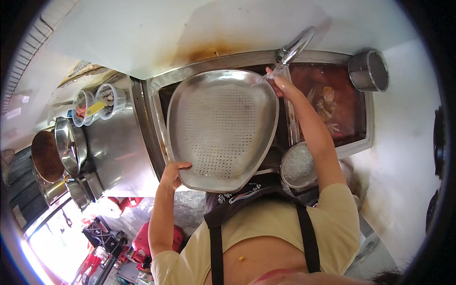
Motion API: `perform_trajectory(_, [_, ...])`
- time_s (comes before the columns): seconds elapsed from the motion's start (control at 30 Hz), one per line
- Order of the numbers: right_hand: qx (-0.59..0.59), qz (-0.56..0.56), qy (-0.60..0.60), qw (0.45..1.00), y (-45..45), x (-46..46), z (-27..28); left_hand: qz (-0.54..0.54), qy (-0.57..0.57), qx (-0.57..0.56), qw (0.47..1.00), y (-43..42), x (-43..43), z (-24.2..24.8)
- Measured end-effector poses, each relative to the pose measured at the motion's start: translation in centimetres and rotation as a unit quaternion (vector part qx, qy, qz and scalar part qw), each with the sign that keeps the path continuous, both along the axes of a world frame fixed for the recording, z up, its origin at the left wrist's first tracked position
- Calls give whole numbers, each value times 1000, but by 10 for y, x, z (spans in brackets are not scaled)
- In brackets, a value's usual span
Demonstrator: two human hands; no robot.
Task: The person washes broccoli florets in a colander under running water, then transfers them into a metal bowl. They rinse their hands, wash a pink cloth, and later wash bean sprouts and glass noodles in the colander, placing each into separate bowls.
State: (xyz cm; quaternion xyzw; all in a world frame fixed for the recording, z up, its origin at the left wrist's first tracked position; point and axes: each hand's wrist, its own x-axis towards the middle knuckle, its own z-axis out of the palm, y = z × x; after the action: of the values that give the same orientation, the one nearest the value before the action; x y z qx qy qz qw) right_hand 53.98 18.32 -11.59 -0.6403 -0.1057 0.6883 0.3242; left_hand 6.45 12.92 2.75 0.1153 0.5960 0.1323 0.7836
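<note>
A large perforated stainless-steel pan (pixel 222 124), rounded and shallow, is held tilted over the left sink basin (pixel 164 103). My left hand (pixel 174 174) grips its lower left rim, thumb on the inside and fingers behind. At the upper right rim is my right hand (pixel 279 85), its fingers partly hidden behind the edge. Water (pixel 268 75) runs from the chrome faucet (pixel 297 46) onto my right hand and that corner of the pan.
Reddish liquid with pieces of what looks like meat (pixel 326 103) fills the right basin (pixel 369 121). A metal pot (pixel 368 71) stands at its far corner, and a round strainer (pixel 298 165) near my right arm. Plastic tubs (pixel 111 101) and metal pans (pixel 71 146) line the left counter (pixel 117 153).
</note>
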Motion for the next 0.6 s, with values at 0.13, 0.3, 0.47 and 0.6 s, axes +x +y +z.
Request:
perform_trajectory(0.13, [92, 66, 1, 994, -66, -10, 79, -89, -1, -75, 993, -3, -1, -25])
perform_trajectory(0.3, [169, 44, -168, 970, -91, 1, 139, -160, -112, -31, 980, -12, 35, -88])
perform_trajectory(0.47, [266, 11, -216, 939, -68, 5, 140, -192, 119, 102, 969, 28, 74, -125])
perform_trajectory(0.6, [294, 40, -249, 922, -26, -10, 122, -163, 413, 535, 719, 93, 80, -78])
